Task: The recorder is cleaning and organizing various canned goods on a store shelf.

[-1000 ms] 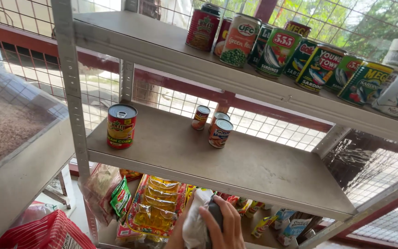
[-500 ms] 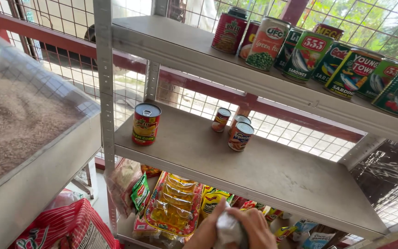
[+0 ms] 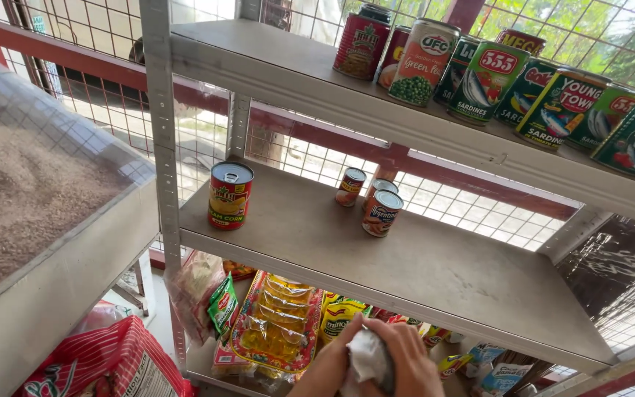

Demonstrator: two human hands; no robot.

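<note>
At the bottom edge of the head view, my left hand [image 3: 328, 370] and my right hand [image 3: 414, 358] close together around a crumpled white bundle [image 3: 367, 357], either cloth or thin plastic. They hover just in front of the lowest shelf, over yellow and red snack packets [image 3: 277, 323]. The middle shelf board [image 3: 435, 272] lies above the hands. On it a tall red corn can [image 3: 229, 195] stands at the left, and three small cans [image 3: 376, 206] stand near the back. My fingers hide most of the bundle.
A row of several cans [image 3: 479, 77] lines the top shelf. A clear bin of brown grain [image 3: 16, 198] fills the left side, with a red printed sack [image 3: 104, 364] below it. Wire mesh [image 3: 464, 209] backs the shelves. A grey upright post [image 3: 162, 154] stands at the shelf's left front.
The view has swung so the shelves sit further right and the grain bin is in sight. The white bundle, held up in one hand before, is now clasped lower between both hands.
</note>
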